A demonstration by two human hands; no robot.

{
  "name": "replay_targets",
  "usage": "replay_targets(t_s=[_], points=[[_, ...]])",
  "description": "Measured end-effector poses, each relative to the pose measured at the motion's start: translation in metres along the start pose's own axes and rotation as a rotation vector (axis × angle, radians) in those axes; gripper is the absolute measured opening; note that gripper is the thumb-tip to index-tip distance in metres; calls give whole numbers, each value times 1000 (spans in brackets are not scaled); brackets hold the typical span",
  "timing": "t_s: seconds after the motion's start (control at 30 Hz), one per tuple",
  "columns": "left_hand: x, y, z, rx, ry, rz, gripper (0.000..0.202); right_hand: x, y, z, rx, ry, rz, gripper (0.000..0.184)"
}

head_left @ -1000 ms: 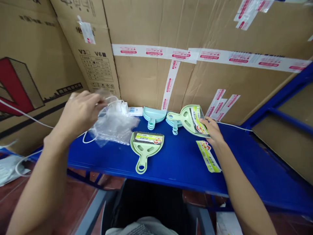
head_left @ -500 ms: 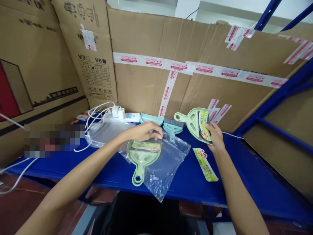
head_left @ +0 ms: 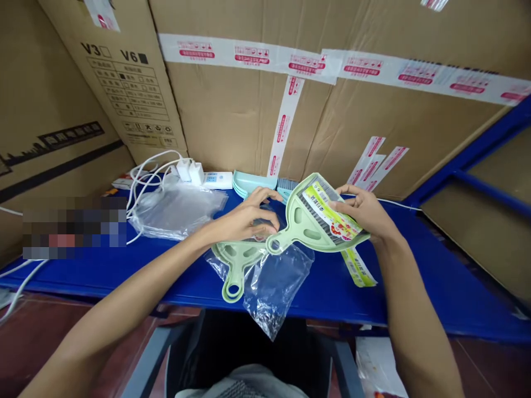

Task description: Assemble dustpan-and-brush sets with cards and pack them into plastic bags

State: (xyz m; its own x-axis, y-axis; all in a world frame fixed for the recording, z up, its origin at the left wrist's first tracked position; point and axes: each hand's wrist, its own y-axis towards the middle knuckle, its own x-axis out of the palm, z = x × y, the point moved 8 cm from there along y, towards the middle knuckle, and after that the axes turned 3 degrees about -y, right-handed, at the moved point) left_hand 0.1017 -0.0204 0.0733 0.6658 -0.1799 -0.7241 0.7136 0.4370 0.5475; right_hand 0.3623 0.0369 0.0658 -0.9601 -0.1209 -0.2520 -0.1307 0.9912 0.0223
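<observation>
My right hand (head_left: 363, 210) grips a light green dustpan (head_left: 305, 218) by its wide edge. A grey-bristled brush lies in the pan, with a yellow-green printed card (head_left: 327, 207) across it under my thumb. The pan's ring handle points toward my left hand (head_left: 253, 215), whose fingers are curved and apart, close to the ring; contact is unclear. Beneath my left hand lies a second light green dustpan (head_left: 235, 262), partly hidden, with a clear plastic bag (head_left: 274, 293) beside it on the table. Another printed card (head_left: 359, 268) lies below the held pan, partly covered.
A stack of clear plastic bags (head_left: 174, 210) lies on the blue table (head_left: 166, 276) at left, near white cables and chargers (head_left: 189, 171). Light blue dustpans (head_left: 253, 182) and a blue brush (head_left: 286, 185) stand at the back against a cardboard wall (head_left: 219, 116). A blue metal frame (head_left: 493, 190) borders the right.
My right hand has brought its dustpan left and nearer, with the handle now lower and close to my left hand. My left hand's fingers have spread. The camera view has tilted down.
</observation>
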Motion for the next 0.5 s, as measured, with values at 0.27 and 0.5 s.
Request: replay_targets(t_s=[0.27,0.5], points=[[-13,-1,3,16,32,163,8,13,15,-43,36,-87,-72,43],[-36,-9,15,71,167,386,6,72,33,-70,41,-59,-279,40]])
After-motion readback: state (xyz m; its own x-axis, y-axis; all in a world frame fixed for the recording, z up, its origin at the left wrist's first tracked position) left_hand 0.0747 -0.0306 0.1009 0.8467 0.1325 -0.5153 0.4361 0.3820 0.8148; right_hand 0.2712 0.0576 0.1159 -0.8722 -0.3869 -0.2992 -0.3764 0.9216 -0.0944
